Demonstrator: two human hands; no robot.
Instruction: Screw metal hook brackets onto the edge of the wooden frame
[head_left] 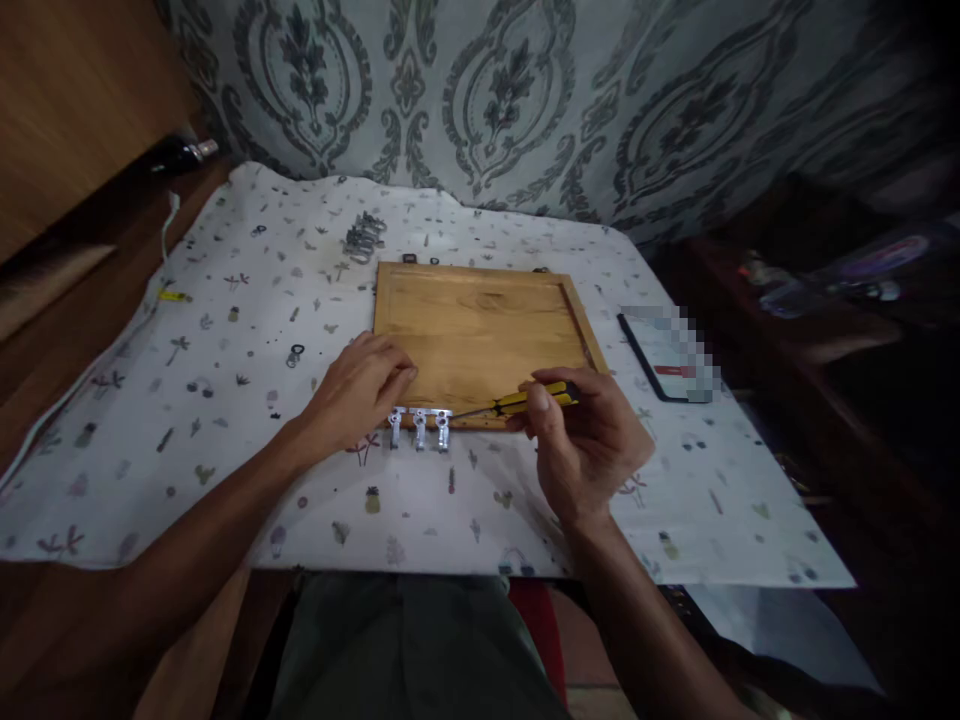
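A wooden board [484,335] with a raised frame lies flat before me. Along its front edge sits a shiny metal hook strip [420,422], its three hooks pointing toward me. My right hand [581,430] grips a yellow and black screwdriver [529,398], whose shaft points left to the strip's right end. Whether the tip touches a screw is too small to tell. With curled fingers, my left hand [364,390] holds the board's front left corner, close to the strip's left end. Its fingertips are partly hidden.
A patterned white cloth [247,400] covers the table. Several metal hooks [364,236] lie behind the board, and a small metal ring piece [295,355] lies to its left. A phone [664,360] rests at the right. A white cable [97,370] runs along the left edge.
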